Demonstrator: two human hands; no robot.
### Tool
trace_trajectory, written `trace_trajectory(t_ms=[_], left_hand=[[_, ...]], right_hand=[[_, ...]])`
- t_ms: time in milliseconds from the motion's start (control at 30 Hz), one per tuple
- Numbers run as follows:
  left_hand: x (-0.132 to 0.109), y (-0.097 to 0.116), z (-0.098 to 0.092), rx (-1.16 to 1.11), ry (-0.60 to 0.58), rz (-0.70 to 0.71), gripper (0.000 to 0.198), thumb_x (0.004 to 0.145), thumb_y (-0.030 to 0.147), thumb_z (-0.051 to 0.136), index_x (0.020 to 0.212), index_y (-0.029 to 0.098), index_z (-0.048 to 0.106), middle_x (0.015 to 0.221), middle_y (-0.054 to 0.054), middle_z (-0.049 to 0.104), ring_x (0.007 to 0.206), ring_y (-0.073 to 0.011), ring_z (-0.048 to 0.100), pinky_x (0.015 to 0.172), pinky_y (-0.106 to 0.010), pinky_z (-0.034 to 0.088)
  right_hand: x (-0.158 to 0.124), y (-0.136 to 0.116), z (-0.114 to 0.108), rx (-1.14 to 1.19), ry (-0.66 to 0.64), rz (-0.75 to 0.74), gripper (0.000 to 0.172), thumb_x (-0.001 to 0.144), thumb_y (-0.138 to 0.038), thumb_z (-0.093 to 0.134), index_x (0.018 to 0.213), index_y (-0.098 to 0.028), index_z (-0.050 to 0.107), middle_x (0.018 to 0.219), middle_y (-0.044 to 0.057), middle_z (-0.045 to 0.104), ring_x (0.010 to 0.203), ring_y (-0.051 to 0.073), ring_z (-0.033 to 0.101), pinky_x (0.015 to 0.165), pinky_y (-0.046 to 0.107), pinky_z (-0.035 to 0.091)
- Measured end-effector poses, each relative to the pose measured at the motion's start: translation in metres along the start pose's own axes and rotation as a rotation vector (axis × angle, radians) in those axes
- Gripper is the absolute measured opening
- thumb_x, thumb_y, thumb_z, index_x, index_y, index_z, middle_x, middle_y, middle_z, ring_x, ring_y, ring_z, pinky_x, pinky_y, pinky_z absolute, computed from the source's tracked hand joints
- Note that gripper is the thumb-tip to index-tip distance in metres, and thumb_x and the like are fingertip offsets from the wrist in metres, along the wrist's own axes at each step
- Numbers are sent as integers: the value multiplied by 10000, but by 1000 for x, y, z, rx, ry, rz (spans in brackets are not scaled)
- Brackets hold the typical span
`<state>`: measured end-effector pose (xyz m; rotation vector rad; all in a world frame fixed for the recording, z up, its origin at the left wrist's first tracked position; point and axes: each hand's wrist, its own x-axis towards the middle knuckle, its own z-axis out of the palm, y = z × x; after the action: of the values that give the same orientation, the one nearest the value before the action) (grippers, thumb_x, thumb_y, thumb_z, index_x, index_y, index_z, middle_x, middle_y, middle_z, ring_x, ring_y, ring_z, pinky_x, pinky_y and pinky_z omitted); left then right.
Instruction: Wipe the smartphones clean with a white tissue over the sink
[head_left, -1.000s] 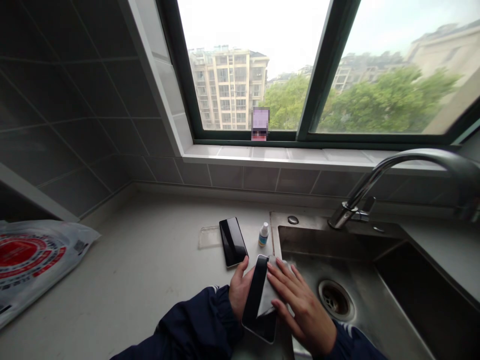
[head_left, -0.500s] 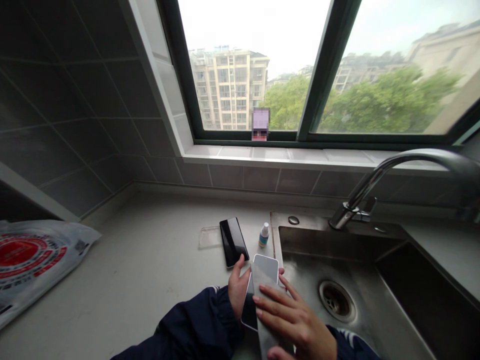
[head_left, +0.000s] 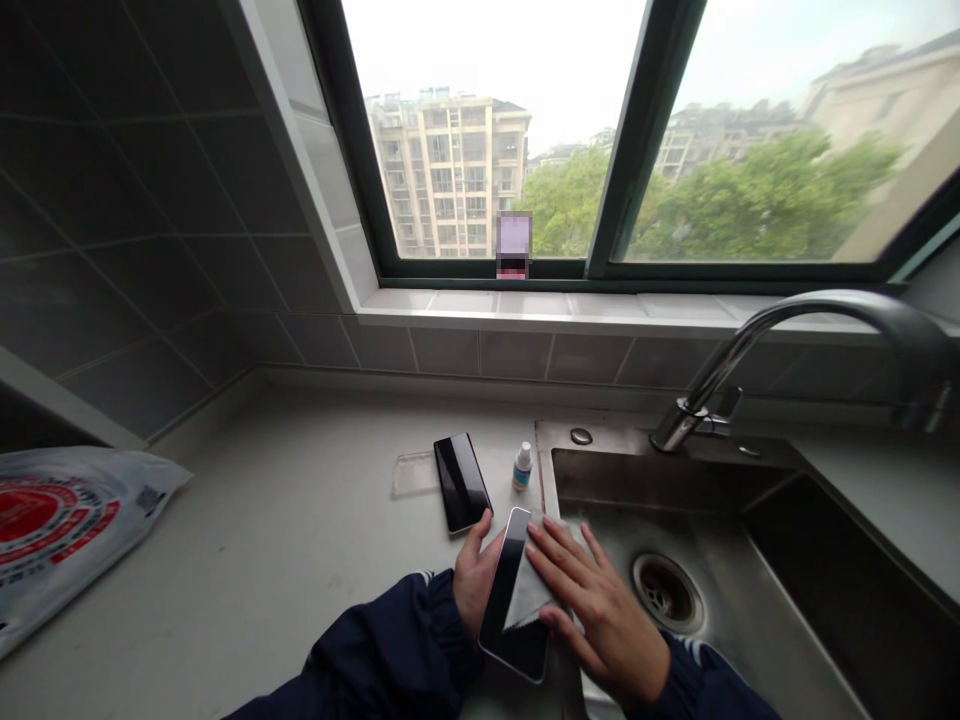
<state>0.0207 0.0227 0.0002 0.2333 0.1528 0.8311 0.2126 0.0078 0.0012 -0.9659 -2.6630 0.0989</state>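
Note:
My left hand [head_left: 474, 572] is wrapped around the left edge of a smartphone [head_left: 498, 612] with a dark screen and a light frame, held tilted over the counter beside the sink. A thin grey cleaning cloth [head_left: 528, 594] with a zigzag edge covers part of the screen. My right hand [head_left: 600, 612] presses that cloth onto the phone, its fingers fairly straight and its thumb at the cloth's lower edge. Just beyond my left hand lies a second, black phone [head_left: 461, 482], with a clear phone case [head_left: 412, 476] to its left. A small white-capped bottle [head_left: 523, 470] stands upright near the sink.
To the right is a steel sink [head_left: 609, 535] with an open drain [head_left: 664, 592] and a curved chrome faucet [head_left: 712, 375]. A plastic bag [head_left: 82, 530] with red print lies on the counter at far left. A tiled windowsill [head_left: 465, 303] runs along the back.
My right hand has shifted the cloth up and to the right across the phone. More of the lower screen now shows. The whole view has turned slightly.

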Motion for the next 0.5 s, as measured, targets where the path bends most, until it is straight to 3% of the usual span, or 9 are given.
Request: trace_trajectory(t_ms=[200, 500], left_hand=[[2, -1, -5, 2, -83, 10, 657, 920, 600, 284, 1372, 174, 501, 1210, -148, 648, 1108, -295, 619, 1057, -415, 324], [2, -1, -6, 4, 13, 5, 630, 909, 589, 335, 1265, 137, 591, 1115, -146, 679, 1061, -286, 634, 1042, -399, 333]], right_hand=[[-1, -1, 1, 33, -8, 20, 614, 986, -388, 441, 1535, -226, 219, 1581, 69, 209, 1463, 310, 195, 1146, 592, 224], [-1, -2, 2, 38, -34, 41, 604, 995, -394, 419, 1538, -235, 206, 1587, 58, 186, 1466, 306, 185, 1126, 601, 270]])
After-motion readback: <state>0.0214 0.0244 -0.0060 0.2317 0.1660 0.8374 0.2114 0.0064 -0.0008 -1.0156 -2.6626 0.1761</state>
